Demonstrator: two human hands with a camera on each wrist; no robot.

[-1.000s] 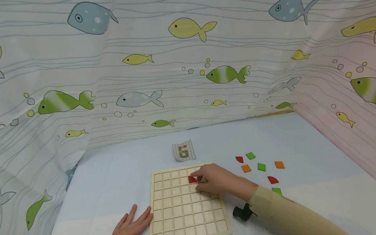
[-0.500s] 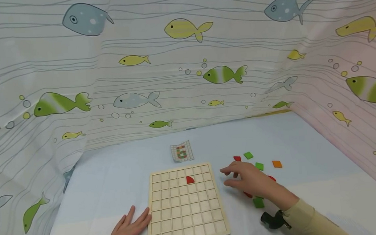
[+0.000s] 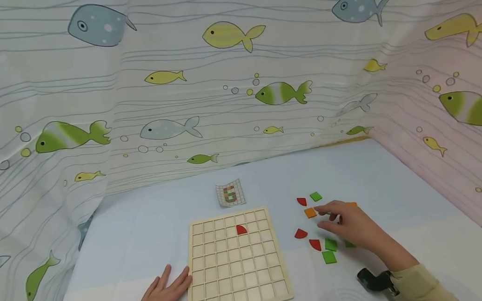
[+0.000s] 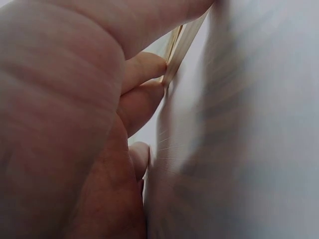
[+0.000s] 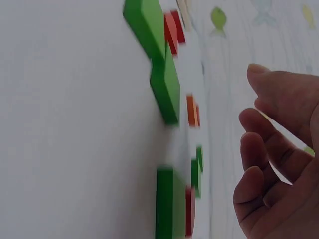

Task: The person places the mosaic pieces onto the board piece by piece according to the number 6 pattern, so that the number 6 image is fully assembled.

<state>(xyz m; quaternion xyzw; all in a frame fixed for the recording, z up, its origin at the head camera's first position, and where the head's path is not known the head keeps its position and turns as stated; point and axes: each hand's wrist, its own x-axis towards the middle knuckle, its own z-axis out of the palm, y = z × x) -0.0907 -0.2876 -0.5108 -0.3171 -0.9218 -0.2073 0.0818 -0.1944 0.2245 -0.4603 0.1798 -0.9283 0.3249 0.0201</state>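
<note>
A wooden grid board lies on the table, with one red quarter-circle tile in an upper cell. My left hand lies flat beside it, fingers spread, fingertips touching its left edge; the left wrist view shows them against the board's side. My right hand hovers over the loose tiles, fingers bent and thumb apart, holding nothing. Just left of its fingertips is an orange square tile. In the right wrist view the hand is above the green tiles. Some tiles are partly hidden under it.
A small pattern card lies behind the board. Around the right hand are red quarter-circles and green squares, with another green square farther back. A fish-print curtain borders the table.
My right hand has left the red tile in the board and moved right, over the loose tiles. My left hand has stayed at the board's edge. The head view has shifted slightly.
</note>
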